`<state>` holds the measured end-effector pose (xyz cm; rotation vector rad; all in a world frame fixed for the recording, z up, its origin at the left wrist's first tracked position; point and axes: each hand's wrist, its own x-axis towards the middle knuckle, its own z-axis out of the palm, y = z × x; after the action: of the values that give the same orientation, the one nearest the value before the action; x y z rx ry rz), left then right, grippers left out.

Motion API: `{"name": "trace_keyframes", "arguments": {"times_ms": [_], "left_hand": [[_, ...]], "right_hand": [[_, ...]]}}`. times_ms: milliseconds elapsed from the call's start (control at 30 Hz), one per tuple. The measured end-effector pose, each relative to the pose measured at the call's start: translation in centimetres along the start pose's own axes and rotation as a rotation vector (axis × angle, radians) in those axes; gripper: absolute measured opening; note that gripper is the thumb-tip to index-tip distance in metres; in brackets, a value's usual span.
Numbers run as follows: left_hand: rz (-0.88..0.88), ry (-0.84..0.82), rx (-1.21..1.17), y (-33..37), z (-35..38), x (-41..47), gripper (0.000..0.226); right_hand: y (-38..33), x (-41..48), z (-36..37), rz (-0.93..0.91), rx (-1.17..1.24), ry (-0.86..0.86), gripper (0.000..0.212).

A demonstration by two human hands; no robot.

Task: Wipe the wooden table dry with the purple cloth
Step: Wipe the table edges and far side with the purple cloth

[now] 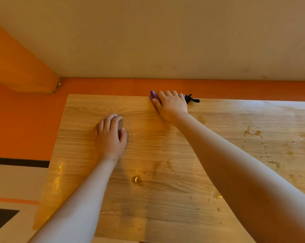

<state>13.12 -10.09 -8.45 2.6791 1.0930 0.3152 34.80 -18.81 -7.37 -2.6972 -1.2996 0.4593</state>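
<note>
The wooden table (165,199) fills the lower part of the view. My right hand (172,104) lies flat on the purple cloth (153,96) at the table's far edge, and only the cloth's left end and a black tag at its right show. On the left half of the table rests my left hand (111,135), palm down with its fingers curled, holding nothing. Water drops (253,132) lie on the right side. A small puddle (137,180) sits near the middle.
An orange floor strip (25,120) runs beyond the table's far and left edges. A pale wall (165,41) rises just behind the far edge. An orange slanted beam (17,64) stands at the upper left.
</note>
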Motion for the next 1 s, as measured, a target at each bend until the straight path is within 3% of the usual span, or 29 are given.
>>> {"name": "trace_keyframes", "arguments": {"times_ms": [167, 333, 467, 700, 1000], "left_hand": [[0.002, 0.006, 0.004, -0.2, 0.1, -0.1, 0.034], [0.009, 0.003, 0.003, 0.0, 0.0, -0.1, 0.034], [0.002, -0.002, 0.012, 0.1, 0.0, -0.1, 0.034], [0.006, -0.011, 0.021, 0.1, -0.2, -0.1, 0.036], [-0.004, -0.038, 0.050, 0.3, -0.2, 0.0, 0.037]], "right_hand": [[6.2, -2.6, -0.6, 0.068, -0.031, 0.081, 0.047], [11.1, -4.4, -1.8, 0.199, -0.052, 0.053, 0.049], [7.7, -3.6, -1.8, 0.237, -0.034, 0.048, 0.047], [0.0, -0.7, -0.5, 0.082, 0.043, -0.006, 0.045], [12.4, -4.7, -2.1, 0.132, 0.041, 0.058, 0.046]]}}
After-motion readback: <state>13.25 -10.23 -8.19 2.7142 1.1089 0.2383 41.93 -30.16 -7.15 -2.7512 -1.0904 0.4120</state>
